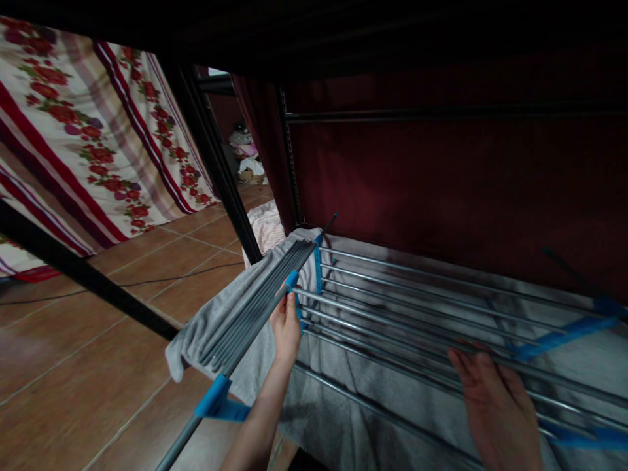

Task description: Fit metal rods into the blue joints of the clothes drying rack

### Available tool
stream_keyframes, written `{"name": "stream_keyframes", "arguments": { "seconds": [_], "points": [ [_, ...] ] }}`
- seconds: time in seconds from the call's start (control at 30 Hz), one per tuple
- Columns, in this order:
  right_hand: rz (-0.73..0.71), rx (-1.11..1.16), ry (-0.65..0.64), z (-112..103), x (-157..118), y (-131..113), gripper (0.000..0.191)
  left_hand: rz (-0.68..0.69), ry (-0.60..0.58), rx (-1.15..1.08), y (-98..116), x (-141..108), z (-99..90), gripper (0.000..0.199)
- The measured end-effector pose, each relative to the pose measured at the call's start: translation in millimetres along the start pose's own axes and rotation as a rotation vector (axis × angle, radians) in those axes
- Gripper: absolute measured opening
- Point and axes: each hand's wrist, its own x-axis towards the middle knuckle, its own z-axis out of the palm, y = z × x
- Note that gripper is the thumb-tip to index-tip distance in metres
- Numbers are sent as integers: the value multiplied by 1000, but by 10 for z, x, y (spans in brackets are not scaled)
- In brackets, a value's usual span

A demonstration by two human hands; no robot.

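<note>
A metal drying rack (373,313) with blue plastic joints lies over a grey blanket (343,399). Near its left end, my left hand (286,325) is closed round the frame at a blue joint (291,280). Several loose-looking grey rods (252,307) lie bunched side by side just left of that hand. My right hand (495,399) rests against a long tube at the right, its fingers extended and partly behind the tube. Another blue joint (214,396) shows at the lower left.
Black metal posts (216,157) and a dark overhead frame surround the blanket. Behind hangs a dark red cloth (417,176). A floral curtain (98,131) hangs at the left above a tiled floor (127,320) with a thin cable.
</note>
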Motion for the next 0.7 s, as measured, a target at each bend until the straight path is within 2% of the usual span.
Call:
{"name": "stream_keyframes", "arguments": {
  "seconds": [0.13,0.3,0.43,0.57,0.7],
  "points": [
    [-7,26,-6,9,21,-127,17,10,32,25,21,-2,-3,44],
    [10,37,79,-118,116,-246,17,10,11,8,110,16,26,44],
    [33,48,121,-126,133,-256,19,-54,62,6,161,27,83,42],
    [42,67,122,-61,132,-244,22,-129,143,-20,121,50,124,45],
    [44,94,109,-25,128,-257,22,-134,140,-32,30,92,119,46]
  ]
}}
